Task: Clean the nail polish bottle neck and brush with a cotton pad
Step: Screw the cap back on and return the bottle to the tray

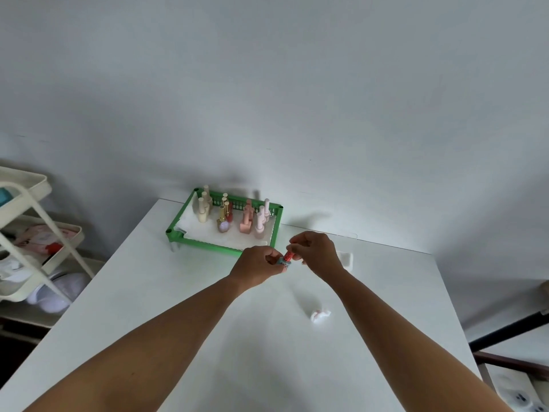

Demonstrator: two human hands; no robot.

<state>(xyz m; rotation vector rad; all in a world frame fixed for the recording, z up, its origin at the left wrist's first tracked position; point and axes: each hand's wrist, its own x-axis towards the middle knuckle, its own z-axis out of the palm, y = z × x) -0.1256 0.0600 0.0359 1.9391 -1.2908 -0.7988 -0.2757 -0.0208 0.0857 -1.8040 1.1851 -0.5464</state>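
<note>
Both my hands meet over the white table (208, 337), just in front of the green tray. My left hand (257, 267) pinches the small bluish base of a nail polish bottle (284, 261). My right hand (316, 252) grips its red cap (288, 256) from above. The bottle is tilted and mostly covered by my fingers. A crumpled cotton pad (320, 316) with a pinkish stain lies on the table nearer to me, right of centre. A stack of clean white cotton pads (346, 258) shows just behind my right wrist.
A green perforated tray (225, 248) at the table's far edge holds several upright polish bottles in cream, gold, pink and pale lilac. A cream rolling cart (32, 242) with shelves stands left of the table. A dark rail and patterned cloth lie at the lower right.
</note>
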